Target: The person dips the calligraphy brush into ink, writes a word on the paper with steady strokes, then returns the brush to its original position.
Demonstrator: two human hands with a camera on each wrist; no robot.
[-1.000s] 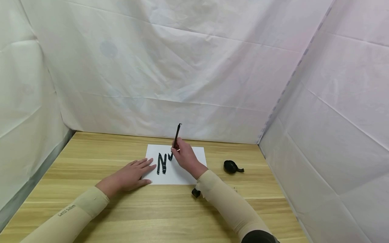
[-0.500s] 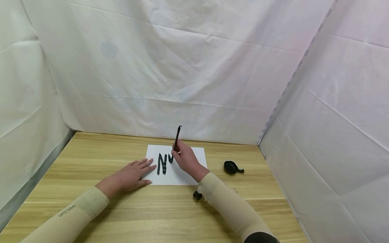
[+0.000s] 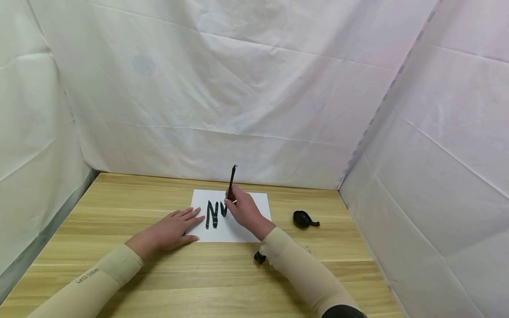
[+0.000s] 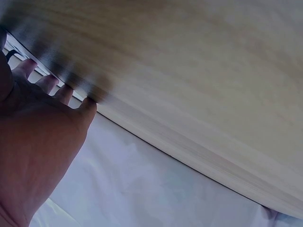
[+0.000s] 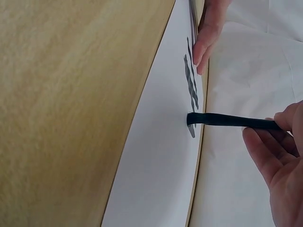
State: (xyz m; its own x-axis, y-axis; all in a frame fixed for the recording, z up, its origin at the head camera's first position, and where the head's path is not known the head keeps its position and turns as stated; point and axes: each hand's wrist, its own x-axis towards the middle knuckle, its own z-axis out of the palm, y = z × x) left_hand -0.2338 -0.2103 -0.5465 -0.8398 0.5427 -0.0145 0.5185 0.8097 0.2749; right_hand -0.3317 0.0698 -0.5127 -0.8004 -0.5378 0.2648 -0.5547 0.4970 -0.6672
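A light-brown table with streaked wood grain (image 3: 119, 203) carries a flat, rectangular sheet of white paper (image 3: 228, 232), set near its far edge with its long side running left to right. Well apart from the sheet, to its right, sits a small, round, glossy black dish (image 3: 301, 219), its short handle pointing right.

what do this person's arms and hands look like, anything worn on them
The left hand and right hand are bare. The left sleeve and right sleeve are beige and close-fitting, the left with dark lettering; black material borders the right one near the frame's bottom edge.
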